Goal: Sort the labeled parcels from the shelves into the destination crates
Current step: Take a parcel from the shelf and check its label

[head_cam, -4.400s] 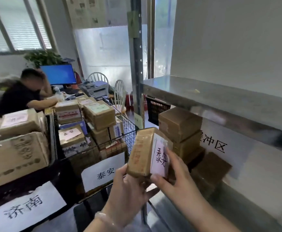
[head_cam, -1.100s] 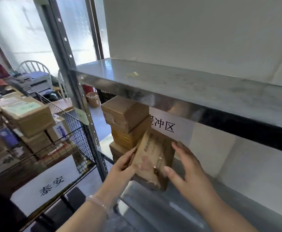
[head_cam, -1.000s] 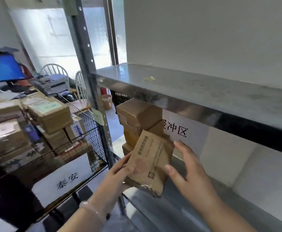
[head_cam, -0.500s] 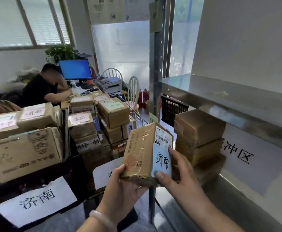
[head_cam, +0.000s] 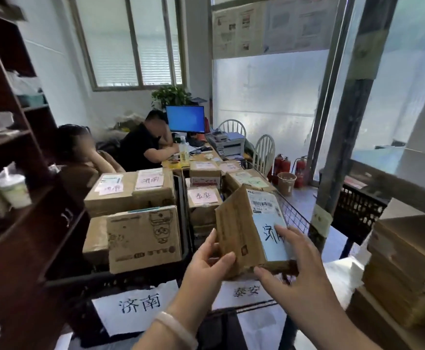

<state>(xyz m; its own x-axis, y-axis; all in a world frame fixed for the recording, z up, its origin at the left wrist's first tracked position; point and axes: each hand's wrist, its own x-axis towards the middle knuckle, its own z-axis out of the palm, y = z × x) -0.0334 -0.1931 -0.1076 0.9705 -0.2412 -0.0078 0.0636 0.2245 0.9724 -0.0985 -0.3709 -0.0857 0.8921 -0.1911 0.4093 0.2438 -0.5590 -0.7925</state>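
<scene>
Both hands hold one small brown cardboard parcel [head_cam: 241, 231] up in the near middle of the scene, tilted so its labelled face turns to the right. The left hand [head_cam: 207, 270] grips the parcel's lower left edge, fingers curled behind it and thumb on the front; a pale bangle [head_cam: 176, 327] sits on that wrist. The right hand [head_cam: 298, 271] supports the lower right corner, its fingertips [head_cam: 281, 229] lying on a light blue label handwritten 济南 [head_cam: 272, 236], with the thumb under the bottom edge. A printed white barcode sticker [head_cam: 263, 202] sits above the blue label.

Behind the parcel stand two crates. The dark left crate [head_cam: 135, 276] carries a white paper sign reading 济南 [head_cam: 139, 303] and holds large brown cartons [head_cam: 143, 238] stacked high. The wire-mesh right crate [head_cam: 293, 215] has a white sign reading 泰安 [head_cam: 246, 290] and is piled with smaller labelled boxes [head_cam: 204, 198].

At the near right, a stack of plain brown boxes [head_cam: 406, 258] rests on the grey metal shelf rack [head_cam: 342, 157]. Far back, two seated people [head_cam: 143, 145] are at a desk with a blue monitor [head_cam: 185, 118].
</scene>
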